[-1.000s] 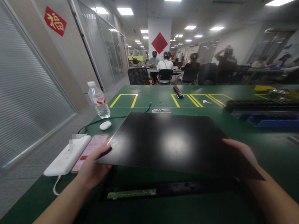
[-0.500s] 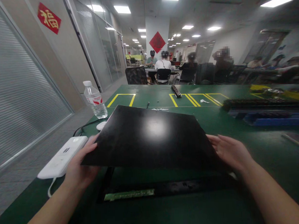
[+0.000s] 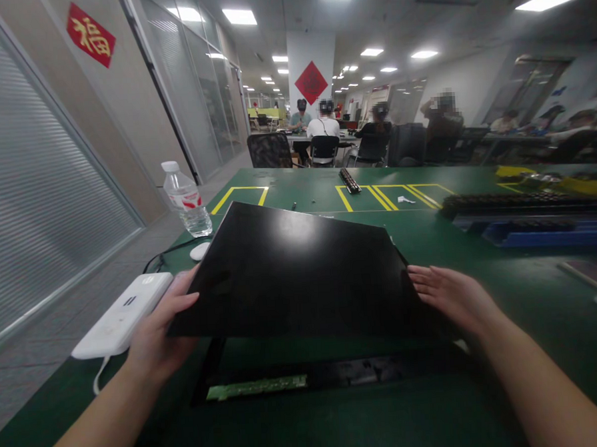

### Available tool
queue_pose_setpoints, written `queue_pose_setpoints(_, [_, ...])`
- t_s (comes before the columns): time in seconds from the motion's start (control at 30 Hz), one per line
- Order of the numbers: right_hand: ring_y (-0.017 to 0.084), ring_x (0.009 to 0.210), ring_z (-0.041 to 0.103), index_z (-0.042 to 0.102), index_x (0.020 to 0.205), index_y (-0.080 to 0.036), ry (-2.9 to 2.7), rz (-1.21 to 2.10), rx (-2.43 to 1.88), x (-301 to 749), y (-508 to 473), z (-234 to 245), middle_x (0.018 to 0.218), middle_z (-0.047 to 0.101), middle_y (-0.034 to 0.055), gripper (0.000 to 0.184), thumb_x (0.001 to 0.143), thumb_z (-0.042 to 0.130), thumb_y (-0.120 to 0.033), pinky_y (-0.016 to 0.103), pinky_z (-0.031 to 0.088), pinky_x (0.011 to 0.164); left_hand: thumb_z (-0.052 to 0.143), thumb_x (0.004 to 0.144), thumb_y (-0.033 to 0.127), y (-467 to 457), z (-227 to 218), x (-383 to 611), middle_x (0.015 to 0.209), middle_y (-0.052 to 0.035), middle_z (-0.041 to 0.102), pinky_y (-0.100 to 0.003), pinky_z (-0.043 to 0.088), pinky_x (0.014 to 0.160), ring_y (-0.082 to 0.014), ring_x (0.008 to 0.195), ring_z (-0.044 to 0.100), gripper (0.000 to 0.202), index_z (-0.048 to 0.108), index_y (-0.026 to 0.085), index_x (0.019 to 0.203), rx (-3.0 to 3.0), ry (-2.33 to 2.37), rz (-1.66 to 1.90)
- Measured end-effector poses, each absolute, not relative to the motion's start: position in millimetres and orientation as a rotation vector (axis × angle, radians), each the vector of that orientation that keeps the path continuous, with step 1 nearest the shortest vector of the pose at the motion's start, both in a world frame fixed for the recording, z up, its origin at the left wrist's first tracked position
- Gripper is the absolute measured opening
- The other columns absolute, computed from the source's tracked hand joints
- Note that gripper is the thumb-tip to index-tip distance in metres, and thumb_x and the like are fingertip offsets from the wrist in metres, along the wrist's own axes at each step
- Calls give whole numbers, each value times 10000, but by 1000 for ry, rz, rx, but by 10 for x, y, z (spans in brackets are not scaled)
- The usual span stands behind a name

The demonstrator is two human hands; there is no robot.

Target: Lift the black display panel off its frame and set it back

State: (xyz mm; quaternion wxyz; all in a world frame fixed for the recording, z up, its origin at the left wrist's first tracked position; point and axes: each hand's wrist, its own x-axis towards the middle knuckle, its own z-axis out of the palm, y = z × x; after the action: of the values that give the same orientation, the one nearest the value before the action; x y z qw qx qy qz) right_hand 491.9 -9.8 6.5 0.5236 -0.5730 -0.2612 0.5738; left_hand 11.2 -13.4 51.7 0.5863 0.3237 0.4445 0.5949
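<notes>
Above the table (image 3: 294, 427), left hand (image 3: 159, 334) grips a black panel (image 3: 296, 280); right hand (image 3: 455, 298) flat against its edge, hold unclear

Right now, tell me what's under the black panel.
Below the near edge of the panel, part of a dark frame, a green strip and the table show. Anything farther back beneath the panel is covered and cannot be seen.

panel (image 3: 291, 277): plain black tbh | table (image 3: 349, 424): dark green | tape behind panel (image 3: 246, 187): yellow outlines | circuit board (image 3: 257, 386), near side of panel: paler green | bottle (image 3: 189, 206), left of panel: clear, red-and-white label (image 3: 191, 201)
</notes>
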Motion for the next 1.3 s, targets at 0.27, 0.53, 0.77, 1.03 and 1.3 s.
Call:
queue_pose_setpoints(0.27, [229,831,771,730,1075,-224,-528,1252,-1388,4881,-108,143,1009,824,133,286,844,594,-324,343,607,728,881,635,273,-170,535,140,1223,5,839,-287,624,713,-329,1155,753,594,797,299,1222,787,1080,1277])
queue_pose_setpoints(0.53, [243,790,783,714,900,-230,-540,1104,-1456,4870,-108,148,824,812,125,155,795,607,-269,368,623,785,846,598,226,-165,536,176,1154,-25,840,-306,616,720,-302,994,783,566,757,254,1156,831,1155,1277])
queue_pose_setpoints(0.77, [243,768,788,675,883,-219,-606,1070,-1499,4885,-87,68,836,814,144,81,826,635,-260,346,625,744,832,642,239,-199,500,180,1079,-22,841,-298,610,666,-267,848,787,516,703,256,1141,856,1155,1285])
queue_pose_setpoints(1.03, [250,764,792,668,888,-210,-651,1037,-1552,4922,-79,21,850,815,147,91,809,683,-253,347,636,726,894,648,226,-198,486,219,1034,-8,849,-281,601,656,-244,781,798,574,675,266,1178,839,1171,1247])
queue_pose_setpoints(1.3, [248,698,777,666,831,-221,-725,923,-1601,4976,-75,-12,783,803,126,62,795,706,-253,351,639,667,893,590,221,-227,464,301,942,-7,838,-316,606,614,-288,752,810,649,633,264,1183,872,1236,1181])
